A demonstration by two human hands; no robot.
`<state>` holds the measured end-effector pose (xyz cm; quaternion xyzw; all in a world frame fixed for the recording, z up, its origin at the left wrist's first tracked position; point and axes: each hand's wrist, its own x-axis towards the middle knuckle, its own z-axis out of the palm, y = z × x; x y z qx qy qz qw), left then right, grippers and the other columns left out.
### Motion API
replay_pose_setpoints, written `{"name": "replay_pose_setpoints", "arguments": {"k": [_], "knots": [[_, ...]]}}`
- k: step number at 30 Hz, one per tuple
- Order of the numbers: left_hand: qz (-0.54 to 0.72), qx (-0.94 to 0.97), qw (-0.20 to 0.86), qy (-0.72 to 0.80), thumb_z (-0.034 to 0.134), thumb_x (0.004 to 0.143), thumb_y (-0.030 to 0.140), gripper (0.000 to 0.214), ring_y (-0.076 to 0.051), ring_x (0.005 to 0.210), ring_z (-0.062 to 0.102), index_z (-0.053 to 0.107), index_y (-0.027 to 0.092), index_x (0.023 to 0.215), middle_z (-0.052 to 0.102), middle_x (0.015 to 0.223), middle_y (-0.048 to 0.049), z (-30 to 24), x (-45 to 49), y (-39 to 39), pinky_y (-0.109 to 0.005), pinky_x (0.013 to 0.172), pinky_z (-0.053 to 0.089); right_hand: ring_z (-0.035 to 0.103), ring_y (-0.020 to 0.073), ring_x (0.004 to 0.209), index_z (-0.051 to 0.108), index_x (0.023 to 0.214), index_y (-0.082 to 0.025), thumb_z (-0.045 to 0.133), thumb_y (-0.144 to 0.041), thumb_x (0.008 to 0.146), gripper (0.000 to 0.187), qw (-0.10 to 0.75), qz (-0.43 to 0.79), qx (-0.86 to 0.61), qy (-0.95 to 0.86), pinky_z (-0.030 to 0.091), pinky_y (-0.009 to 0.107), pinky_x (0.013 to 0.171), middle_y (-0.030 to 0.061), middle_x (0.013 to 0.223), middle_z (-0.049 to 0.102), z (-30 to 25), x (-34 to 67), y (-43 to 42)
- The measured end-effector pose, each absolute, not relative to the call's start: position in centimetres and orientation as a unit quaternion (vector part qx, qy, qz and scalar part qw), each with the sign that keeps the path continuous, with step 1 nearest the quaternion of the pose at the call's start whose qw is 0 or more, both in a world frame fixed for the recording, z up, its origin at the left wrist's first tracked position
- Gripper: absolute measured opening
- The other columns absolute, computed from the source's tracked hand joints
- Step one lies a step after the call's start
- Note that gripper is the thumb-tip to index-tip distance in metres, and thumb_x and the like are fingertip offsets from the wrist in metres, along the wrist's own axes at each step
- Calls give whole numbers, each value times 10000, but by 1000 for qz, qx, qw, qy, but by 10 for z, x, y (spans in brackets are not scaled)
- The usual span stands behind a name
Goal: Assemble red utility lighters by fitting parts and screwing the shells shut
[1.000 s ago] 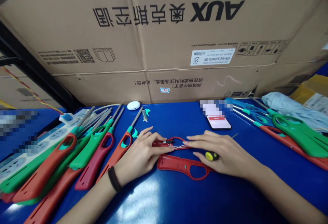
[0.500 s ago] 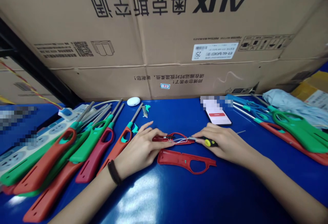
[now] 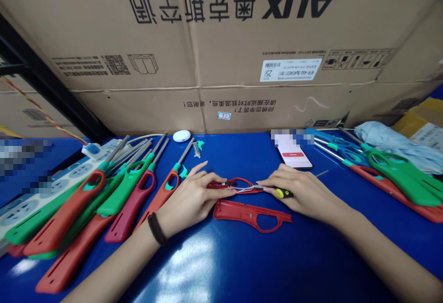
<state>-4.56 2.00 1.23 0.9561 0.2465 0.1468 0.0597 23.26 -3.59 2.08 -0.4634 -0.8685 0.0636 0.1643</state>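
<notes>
My left hand (image 3: 197, 192) is closed on the left end of a red lighter shell half (image 3: 256, 191), fingers pressing on its inside parts. White wires (image 3: 244, 189) run along the opened shell. My right hand (image 3: 297, 187) is closed round a black and yellow handle (image 3: 284, 193) that looks like a screwdriver's. Its fingertips pinch near a small metal piece at the shell's right end. Beyond the knuckles shows a thin rod (image 3: 321, 173); whether it belongs to the handle I cannot tell. The other red shell half (image 3: 242, 213) lies just in front, inner side up.
Several red and green gas lighters (image 3: 121, 192) lie at left over a white power strip (image 3: 20, 210). More lighters (image 3: 398, 173) lie at right, by a phone (image 3: 294, 155). A white case (image 3: 182, 136) and small loose parts (image 3: 198, 148) sit before a cardboard box (image 3: 214, 63).
The view has shifted slightly. The thin rod beyond my right hand has tilted and moved a little up and left. Both hands keep their hold at the red shell.
</notes>
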Motion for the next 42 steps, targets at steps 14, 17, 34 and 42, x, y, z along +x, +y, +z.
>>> {"name": "replay_pose_setpoints", "arguments": {"k": [14,17,34,42], "knots": [[147,957,46,245,537,857,83,451,-160,1027,591,593,384,1188,624,1126,-4,12,-46,20,-528,1096,256,585,178,826,664,1106,-255,540,24,743,475,93,-28,-447,-889,501,258,620,35,899,674,22,232,-39],[152,957,46,243,536,857,84,446,-162,1021,595,598,381,1184,625,1122,-5,11,-45,20,-530,1095,262,598,186,807,670,1101,-233,551,56,687,518,62,-58,-446,-891,498,249,561,40,868,679,25,225,-41],[203,926,128,291,524,903,197,149,-150,961,634,552,219,1047,678,1062,-8,13,-44,17,-490,1127,209,564,189,801,707,1022,-247,498,-90,825,327,146,-47,-451,-879,476,275,572,41,872,674,18,225,-43],[183,940,118,262,491,928,220,297,-145,1028,599,488,254,1223,647,1144,-5,10,-41,13,-453,1130,207,569,167,876,652,1103,-244,506,-257,902,248,186,11,-463,-867,480,258,638,37,956,667,18,208,-44]]}}
